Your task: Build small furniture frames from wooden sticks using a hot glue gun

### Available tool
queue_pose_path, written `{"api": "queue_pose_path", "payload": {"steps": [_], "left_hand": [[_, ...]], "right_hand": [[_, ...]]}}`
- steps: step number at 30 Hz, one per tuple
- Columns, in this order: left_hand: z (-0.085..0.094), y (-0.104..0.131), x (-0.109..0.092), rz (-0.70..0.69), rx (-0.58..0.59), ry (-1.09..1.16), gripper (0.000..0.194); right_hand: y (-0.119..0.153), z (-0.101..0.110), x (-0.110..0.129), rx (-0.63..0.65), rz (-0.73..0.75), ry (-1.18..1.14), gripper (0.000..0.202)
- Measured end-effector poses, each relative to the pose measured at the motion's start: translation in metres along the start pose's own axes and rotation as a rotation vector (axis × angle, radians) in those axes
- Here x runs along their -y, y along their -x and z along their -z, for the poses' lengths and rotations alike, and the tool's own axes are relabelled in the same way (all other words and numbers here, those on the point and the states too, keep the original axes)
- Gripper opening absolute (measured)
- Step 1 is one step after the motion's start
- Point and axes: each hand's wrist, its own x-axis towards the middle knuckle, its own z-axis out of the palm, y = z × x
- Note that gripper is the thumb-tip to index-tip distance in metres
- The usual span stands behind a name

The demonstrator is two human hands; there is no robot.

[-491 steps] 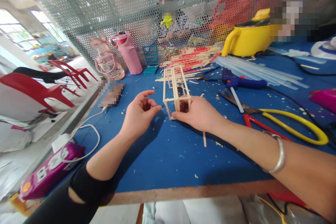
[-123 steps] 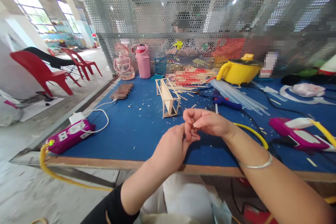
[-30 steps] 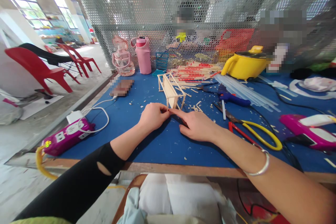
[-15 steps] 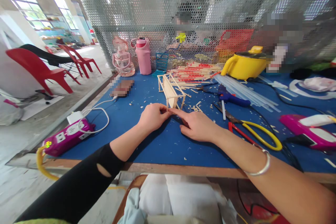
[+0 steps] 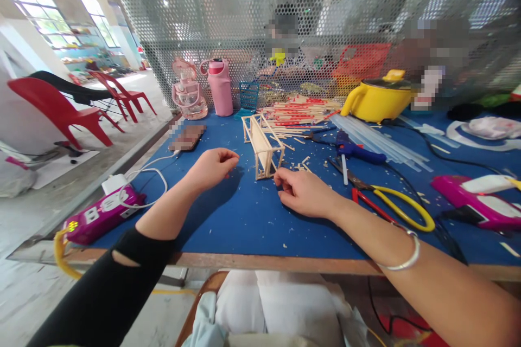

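Two hands, set apart from each other over one blue worktop point(image 5: 244, 227). Left hand point(image 5: 211, 169): raised left of the frame and clear of it, thumb and forefinger drawn close; whether they meet or pinch anything cannot be told. Right hand point(image 5: 305, 192): fingers curled, at the near right corner of the frame; contact and grip cannot be told.

One open stick frame point(image 5: 264, 150), pale wood, long and boxy, standing on the middle of the worktop, between the hands and the pile of sticks point(image 5: 299, 112).

Right side: one blue glue gun point(image 5: 360, 152); one pair of cutters point(image 5: 393, 203), with yellow and red handles; translucent glue sticks point(image 5: 380, 138); one yellow pot point(image 5: 380, 102).

Left side: one phone point(image 5: 188, 137); one pink bottle point(image 5: 220, 89), upright; one purple power strip point(image 5: 101, 214).
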Motion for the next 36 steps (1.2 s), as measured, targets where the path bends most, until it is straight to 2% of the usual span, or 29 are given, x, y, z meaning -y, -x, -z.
{"api": "queue_pose_path", "payload": {"steps": [3, 6, 8, 13, 17, 21, 27, 36], "left_hand": [[0.007, -0.016, -0.005, 0.001, 0.015, -0.106, 0.023], [0.000, -0.029, -0.013, -0.046, 0.091, -0.158, 0.018], [-0.007, -0.030, -0.014, -0.069, 0.102, -0.164, 0.019], [-0.015, -0.013, -0.006, -0.145, 0.089, -0.141, 0.035], [-0.018, 0.000, -0.007, -0.199, 0.129, -0.125, 0.035], [-0.030, 0.005, -0.015, -0.175, 0.046, -0.134, 0.037], [-0.040, 0.007, -0.020, -0.106, -0.051, -0.107, 0.027], [-0.041, 0.007, -0.021, -0.121, -0.061, -0.077, 0.024]], "right_hand": [[-0.001, 0.000, 0.000, 0.005, 0.009, 0.004, 0.003], [-0.001, 0.002, -0.001, -0.018, 0.010, 0.012, 0.008], [0.000, 0.003, -0.002, -0.040, 0.008, 0.019, 0.011], [0.002, 0.002, -0.002, -0.063, 0.014, 0.030, 0.019], [0.001, 0.000, -0.001, -0.065, 0.008, 0.029, 0.042], [0.000, -0.002, -0.001, -0.055, 0.007, 0.057, 0.058], [0.000, -0.004, 0.002, -0.038, 0.034, 0.175, 0.064], [-0.003, -0.005, 0.005, -0.020, 0.033, 0.265, 0.065]]}}
